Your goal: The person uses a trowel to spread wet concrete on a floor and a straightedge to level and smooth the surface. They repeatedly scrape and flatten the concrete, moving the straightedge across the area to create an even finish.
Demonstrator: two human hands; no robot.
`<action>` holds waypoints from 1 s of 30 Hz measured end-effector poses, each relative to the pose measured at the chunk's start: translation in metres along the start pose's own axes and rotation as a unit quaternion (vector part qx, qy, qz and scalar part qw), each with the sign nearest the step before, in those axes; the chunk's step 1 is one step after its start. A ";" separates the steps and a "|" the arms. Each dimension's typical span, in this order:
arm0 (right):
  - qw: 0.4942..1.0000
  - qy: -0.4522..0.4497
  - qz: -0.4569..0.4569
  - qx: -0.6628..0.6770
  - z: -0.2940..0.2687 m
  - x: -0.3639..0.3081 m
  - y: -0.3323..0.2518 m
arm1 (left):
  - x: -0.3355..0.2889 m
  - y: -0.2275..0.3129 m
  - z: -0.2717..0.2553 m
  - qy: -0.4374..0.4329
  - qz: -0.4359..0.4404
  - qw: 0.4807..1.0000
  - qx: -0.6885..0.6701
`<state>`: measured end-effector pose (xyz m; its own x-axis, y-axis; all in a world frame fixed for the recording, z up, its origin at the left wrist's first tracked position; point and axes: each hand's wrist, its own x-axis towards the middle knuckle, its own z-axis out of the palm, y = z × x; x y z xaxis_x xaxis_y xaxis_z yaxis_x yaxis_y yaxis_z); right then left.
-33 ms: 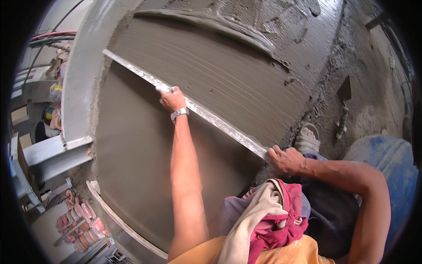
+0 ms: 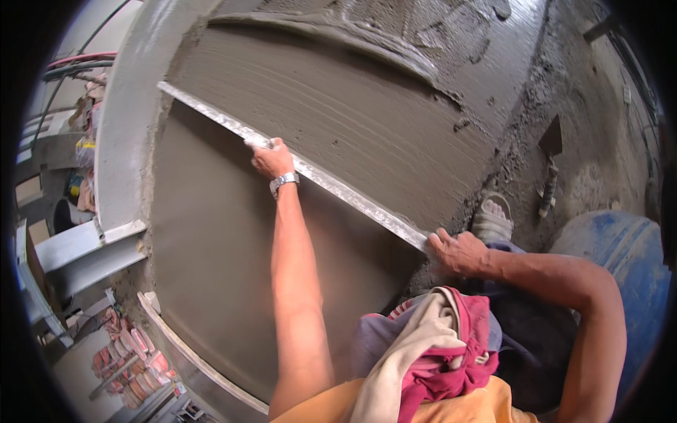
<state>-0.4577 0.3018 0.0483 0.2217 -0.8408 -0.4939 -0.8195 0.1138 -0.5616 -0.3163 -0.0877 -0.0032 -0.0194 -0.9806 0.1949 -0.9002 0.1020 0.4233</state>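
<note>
A long, straight screed board (image 2: 352, 197), pale and splashed with mortar, lies slantwise across fresh wet mortar (image 2: 282, 92). My left hand (image 2: 272, 158), with a metal-banded watch at the wrist, grips the board left of its middle. At the board's near right end, my right hand (image 2: 458, 254) is closed around it. Below the board the mortar surface (image 2: 218, 211) looks smooth; above it, fine ridges run along the surface. A raised roll of wet mortar (image 2: 338, 35) crosses the far part.
A pointed trowel (image 2: 550, 148) lies on the rough ground at right, near my sandalled foot (image 2: 493, 217). Beside my right arm is a blue drum (image 2: 613, 254). A grey steel beam (image 2: 92, 247) meets the mortar's left edge. Stacked reddish packs (image 2: 134, 359) sit at lower left.
The board's far left end and my left hand have shifted very slightly left; the whole view has shifted a little too. Both hands keep their hold.
</note>
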 end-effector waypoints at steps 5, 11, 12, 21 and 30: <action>0.996 0.084 0.032 0.013 0.031 0.000 0.002 | -0.010 -0.018 0.011 0.006 0.001 1.000 -0.005; 0.986 0.143 0.084 0.013 0.046 0.004 -0.004 | -0.006 -0.015 0.018 0.013 -0.015 1.000 0.005; 0.985 0.143 0.093 0.024 0.046 0.001 -0.004 | -0.005 -0.016 0.021 -0.002 -0.022 1.000 0.013; 0.980 0.122 0.047 0.150 0.055 -0.009 0.011 | -0.003 -0.021 0.024 0.013 -0.047 0.999 -0.001; 0.970 0.187 0.018 0.154 0.059 -0.001 0.012 | 0.005 -0.004 0.025 -0.030 -0.026 0.999 0.037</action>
<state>-0.4371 0.3352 0.0028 -0.0587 -0.9598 -0.2743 -0.6145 0.2513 -0.7479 -0.3238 -0.0970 -0.0257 0.0055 -0.9927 0.1206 -0.9304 0.0391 0.3644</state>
